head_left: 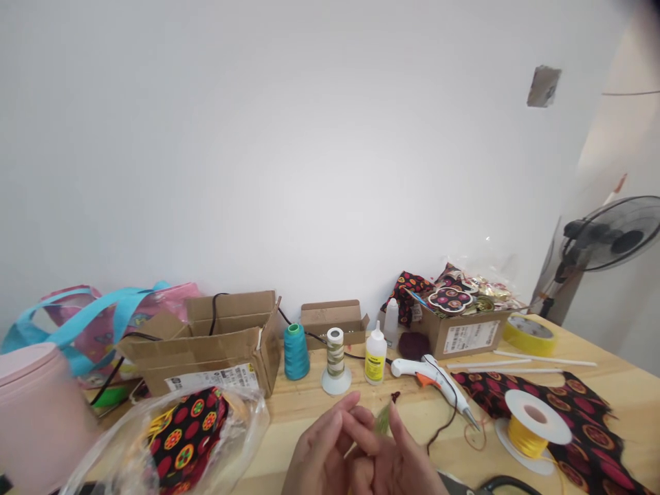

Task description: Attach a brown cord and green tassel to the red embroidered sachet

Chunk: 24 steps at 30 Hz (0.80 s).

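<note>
My left hand [324,445] and my right hand [399,457] meet low in the middle of the view, fingers curled towards each other. A small green thread tassel [382,420] with a dark red tip sticks up beside my right thumb, pinched in the right hand. The left fingers are drawn together against the right ones; whatever they grip is hidden. Just beyond the hands stand a glue bottle [375,357] with a yellow label and a spool of green-and-white thread [335,357]. A white glue gun [438,381] lies to the right.
At left are a pink bin [41,419], an open cardboard box [206,347] and a plastic bag of patterned fabric [188,440]. A teal thread cone [295,352] stands behind. Rightward lie a yellow cord spool [531,433], patterned cloth [592,430], scissors [508,485] and a filled box [464,333].
</note>
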Each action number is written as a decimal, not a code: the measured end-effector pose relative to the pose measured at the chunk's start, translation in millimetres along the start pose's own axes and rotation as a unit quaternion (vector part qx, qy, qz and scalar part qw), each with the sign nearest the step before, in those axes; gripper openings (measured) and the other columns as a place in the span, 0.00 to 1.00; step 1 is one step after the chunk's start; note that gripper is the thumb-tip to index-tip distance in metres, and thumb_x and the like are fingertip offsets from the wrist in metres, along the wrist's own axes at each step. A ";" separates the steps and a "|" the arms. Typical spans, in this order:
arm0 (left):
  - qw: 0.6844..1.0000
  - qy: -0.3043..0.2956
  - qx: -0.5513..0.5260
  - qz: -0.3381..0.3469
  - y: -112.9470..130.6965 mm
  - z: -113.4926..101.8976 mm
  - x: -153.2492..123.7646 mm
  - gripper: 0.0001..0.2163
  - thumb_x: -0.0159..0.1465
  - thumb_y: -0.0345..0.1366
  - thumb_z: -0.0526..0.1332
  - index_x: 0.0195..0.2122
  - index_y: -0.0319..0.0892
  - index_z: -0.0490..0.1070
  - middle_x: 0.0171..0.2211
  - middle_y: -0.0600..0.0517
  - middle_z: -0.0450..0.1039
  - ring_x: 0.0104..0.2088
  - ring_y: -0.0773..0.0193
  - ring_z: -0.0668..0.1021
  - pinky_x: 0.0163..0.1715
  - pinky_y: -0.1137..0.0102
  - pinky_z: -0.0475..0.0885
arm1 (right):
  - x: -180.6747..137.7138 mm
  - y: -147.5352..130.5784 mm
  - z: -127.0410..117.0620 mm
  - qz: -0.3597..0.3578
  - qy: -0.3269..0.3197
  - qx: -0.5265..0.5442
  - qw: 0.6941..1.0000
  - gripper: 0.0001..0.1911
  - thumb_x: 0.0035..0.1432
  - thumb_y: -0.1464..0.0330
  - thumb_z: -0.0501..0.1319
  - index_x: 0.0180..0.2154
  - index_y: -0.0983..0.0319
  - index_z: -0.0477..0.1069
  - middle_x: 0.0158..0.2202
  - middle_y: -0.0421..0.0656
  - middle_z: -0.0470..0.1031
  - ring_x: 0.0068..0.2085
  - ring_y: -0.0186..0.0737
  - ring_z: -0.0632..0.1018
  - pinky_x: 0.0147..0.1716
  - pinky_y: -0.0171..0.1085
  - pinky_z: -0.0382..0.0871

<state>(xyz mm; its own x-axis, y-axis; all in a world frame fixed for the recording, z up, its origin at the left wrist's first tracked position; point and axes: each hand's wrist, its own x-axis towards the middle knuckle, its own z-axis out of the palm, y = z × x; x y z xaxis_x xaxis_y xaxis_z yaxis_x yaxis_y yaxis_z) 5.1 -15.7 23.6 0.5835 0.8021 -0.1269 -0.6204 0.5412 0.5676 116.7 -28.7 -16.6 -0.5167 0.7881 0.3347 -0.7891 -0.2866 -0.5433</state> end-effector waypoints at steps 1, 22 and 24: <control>1.000 0.010 -0.011 -0.013 0.3 -0.9 0.9 0.10 0.52 0.35 0.58 0.35 0.41 0.72 0.29 0.49 0.73 0.32 0.63 0.74 0.31 0.70 0.68 | 0.9 2.0 -2.4 0.002 -0.001 -0.009 1.000 0.37 0.49 0.46 0.46 0.52 0.66 0.56 0.21 0.46 0.72 0.19 0.31 0.69 0.19 0.27 0.55; 0.973 0.083 0.188 0.104 6.8 1.9 -2.7 0.12 0.47 0.43 0.61 0.20 0.36 0.72 0.19 0.48 0.72 0.25 0.62 0.73 0.30 0.69 0.68 | 1.8 1.4 2.3 0.069 0.001 0.001 0.998 0.46 0.42 0.41 0.46 0.49 0.72 0.60 0.20 0.44 0.68 0.19 0.29 0.66 0.18 0.27 0.50; 0.975 0.093 0.187 0.080 9.1 -0.1 -1.5 0.15 0.48 0.46 0.59 0.22 0.35 0.72 0.20 0.46 0.73 0.26 0.60 0.75 0.31 0.68 0.68 | 3.0 -2.8 4.6 0.072 0.009 -0.003 0.997 0.49 0.40 0.40 0.45 0.49 0.75 0.59 0.18 0.42 0.66 0.17 0.28 0.64 0.17 0.27 0.48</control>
<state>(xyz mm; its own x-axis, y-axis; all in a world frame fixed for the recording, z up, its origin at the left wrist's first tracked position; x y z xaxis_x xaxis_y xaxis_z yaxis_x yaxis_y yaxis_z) -1.4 -11.9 28.9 0.3679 0.9197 -0.1371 -0.4406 0.3023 0.8453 115.9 -28.1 -10.5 -0.6187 0.7484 0.2389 -0.7048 -0.3944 -0.5896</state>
